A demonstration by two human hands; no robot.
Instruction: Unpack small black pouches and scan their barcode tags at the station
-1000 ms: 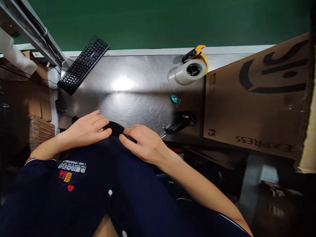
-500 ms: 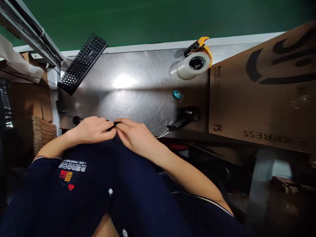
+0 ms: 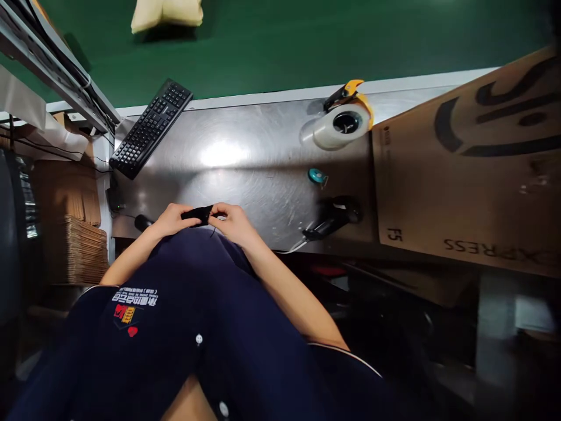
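We hold a small black item between our two hands, at the near edge of the metal table, left of its middle and just beyond the front of our navy shirt; our left hand has its thumb and fingers clamped on the left part of the item; our right hand pinches the item's right end between thumb and forefinger, and a thin dark strand hangs there; what exactly the item is, we cannot tell.

Near our left wrist lies a small dark object, partly hidden; farther off on the left, a black keyboard sits aslant, its far end close to the table's far edge; on the right, also toward the far side, a roll of clear tape sits in a dispenser with a yellow part; nearer to us come a small teal round object and then a black handheld device with a pale cable; a large cardboard box fills the right side.

Beyond the table, a cream-coloured package rests on the green surface; at far left of us, below the table's level, we see stacked flat cardboard.
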